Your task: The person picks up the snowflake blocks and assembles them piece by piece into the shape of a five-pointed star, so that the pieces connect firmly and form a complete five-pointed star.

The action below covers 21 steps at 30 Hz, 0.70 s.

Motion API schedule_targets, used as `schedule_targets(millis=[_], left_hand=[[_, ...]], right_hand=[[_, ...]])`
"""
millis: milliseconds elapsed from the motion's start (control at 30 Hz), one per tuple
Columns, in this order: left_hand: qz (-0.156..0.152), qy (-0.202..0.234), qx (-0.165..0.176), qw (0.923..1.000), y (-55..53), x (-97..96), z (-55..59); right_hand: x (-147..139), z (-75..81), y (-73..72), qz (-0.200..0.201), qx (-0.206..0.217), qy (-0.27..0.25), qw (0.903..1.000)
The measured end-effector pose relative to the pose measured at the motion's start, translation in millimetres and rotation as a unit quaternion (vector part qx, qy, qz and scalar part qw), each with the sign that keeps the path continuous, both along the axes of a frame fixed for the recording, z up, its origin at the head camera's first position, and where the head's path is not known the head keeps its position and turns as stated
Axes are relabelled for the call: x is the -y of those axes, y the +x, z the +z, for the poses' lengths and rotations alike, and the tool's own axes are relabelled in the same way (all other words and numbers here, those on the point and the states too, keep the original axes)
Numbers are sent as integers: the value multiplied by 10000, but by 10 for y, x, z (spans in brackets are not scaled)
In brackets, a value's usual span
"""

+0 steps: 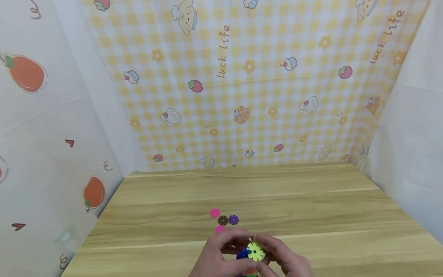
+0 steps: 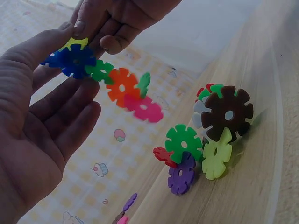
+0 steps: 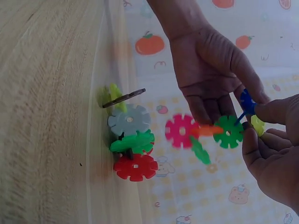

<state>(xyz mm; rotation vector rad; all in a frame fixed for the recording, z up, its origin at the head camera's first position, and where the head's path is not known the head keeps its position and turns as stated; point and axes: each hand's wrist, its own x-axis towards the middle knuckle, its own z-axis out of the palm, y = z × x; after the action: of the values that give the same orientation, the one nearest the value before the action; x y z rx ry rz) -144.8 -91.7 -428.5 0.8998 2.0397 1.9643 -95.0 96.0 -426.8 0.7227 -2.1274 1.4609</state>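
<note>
Between the two hands hangs a chain of notched plastic snowflake discs slotted together. My left hand [image 1: 214, 256] grips the blue discs [image 2: 70, 60] between thumb and fingers. At that same end, my right hand [image 1: 288, 257] pinches a yellow disc [image 1: 257, 255] by its edge, touching the blue ones. Further along the chain come a green disc [image 3: 223, 128], an orange disc [image 2: 114, 91], a pink disc [image 3: 175, 125] and a second green disc [image 2: 145, 84]. These hang free of both hands.
Below the hands, another joined cluster stands on the wooden table [image 1: 155, 215], including a brown disc [image 2: 216, 116], a grey disc [image 3: 119, 122] and a red disc [image 3: 128, 171]. Loose pink [image 1: 215, 212], brown [image 1: 221, 223] and purple [image 1: 235, 222] discs lie beyond the hands. Patterned cloth walls [image 1: 249, 88] enclose the table.
</note>
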Motion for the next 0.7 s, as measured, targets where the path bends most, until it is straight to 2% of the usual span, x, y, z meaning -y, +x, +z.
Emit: schedule_targets(millis=[67,133,267,367,433,467,533,600,700], left_hand=[[1,11,157,9999,7,1,15],[-39,57,252,9997,13,1,29],[-104,172,184,9996,13,-3,25],[-113,184,113,9997,11,-9,14],[-137,277,-63,9995,5,-16,-3],[-145,274,-17,9995,3,-17,0],[-177,348,-78,9992,-9,-24,-8],[-196,410,-184,9988,-20,-25,-19],[-113,327,-195,9992,-26,-11,-20]], right_hand=[[-6,-16,-6,159,-101,-76,9998],[-17,-23,-4,260,-32,-141,9996],[-37,-11,17,248,284,-224,9990],[-28,20,28,56,588,-301,9978],[-8,53,35,-106,1002,-441,9939],[3,75,40,-213,1264,-516,9904],[28,130,60,-464,1836,-630,9799],[44,159,71,-593,2204,-743,9708],[51,149,71,-667,2094,-811,9722]])
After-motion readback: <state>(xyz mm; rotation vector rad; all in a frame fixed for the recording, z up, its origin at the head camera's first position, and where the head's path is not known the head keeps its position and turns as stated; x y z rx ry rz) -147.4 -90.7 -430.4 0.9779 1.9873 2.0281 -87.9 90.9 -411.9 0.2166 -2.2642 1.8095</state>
